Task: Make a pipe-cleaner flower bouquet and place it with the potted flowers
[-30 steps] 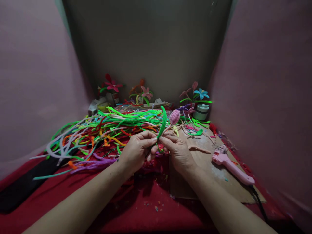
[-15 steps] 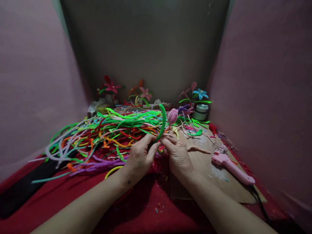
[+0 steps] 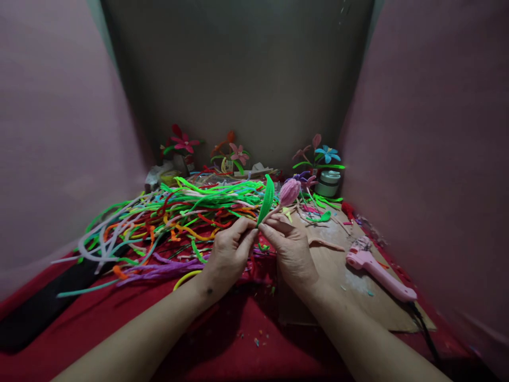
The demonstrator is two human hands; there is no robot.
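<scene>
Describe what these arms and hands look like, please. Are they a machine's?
No, they are a person's. The left forearm and right forearm are bare, with no sleeves in view. The left hand and right hand wear no gloves, and no watch or bracelet shows. A small dark mark sits near the left wrist.

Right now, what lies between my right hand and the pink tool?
In the head view, a pale brown strip lies there, on the cardboard.
</scene>
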